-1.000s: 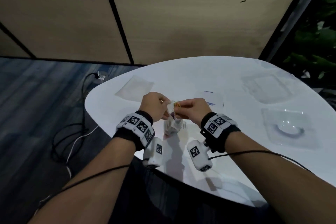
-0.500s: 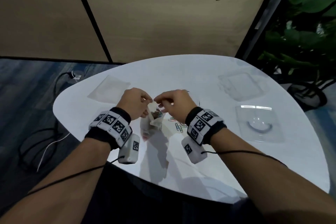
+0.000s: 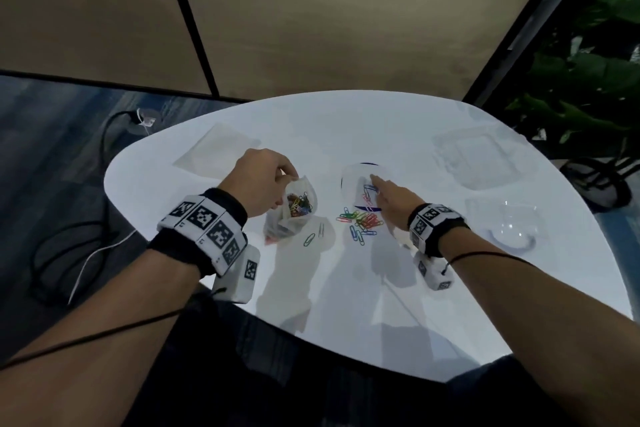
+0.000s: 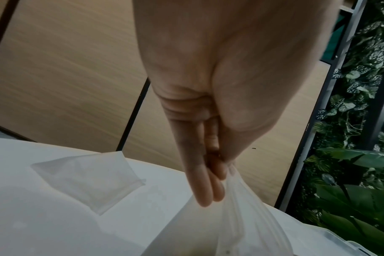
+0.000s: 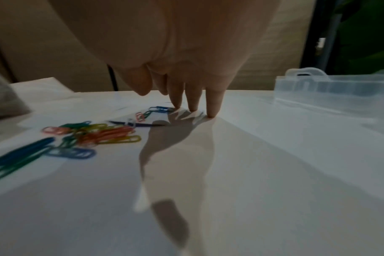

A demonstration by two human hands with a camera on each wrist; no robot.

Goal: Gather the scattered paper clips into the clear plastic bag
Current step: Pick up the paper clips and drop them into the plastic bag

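My left hand (image 3: 266,180) pinches the rim of the clear plastic bag (image 3: 294,211), which hangs open with several coloured paper clips inside. In the left wrist view the fingers (image 4: 206,187) grip the bunched bag top (image 4: 237,213). A pile of coloured paper clips (image 3: 363,222) lies on the white table (image 3: 346,288) to the right of the bag, and two loose clips (image 3: 313,236) lie nearer the bag. My right hand (image 3: 388,194) is stretched out flat, its fingertips (image 5: 193,105) touching the table beside a few clips (image 5: 156,110) that lie on a clear sheet (image 3: 363,184).
A flat clear bag (image 3: 218,149) lies at the table's far left. Two clear plastic containers (image 3: 481,156) (image 3: 505,222) stand at the right. Cables (image 3: 86,246) run over the dark floor at the left. A plant (image 3: 588,80) is beyond the table's right side.
My right hand has left the bag's mouth and moved right, down to the clips on the table. My left hand still holds the bag. The head view has dropped lower.
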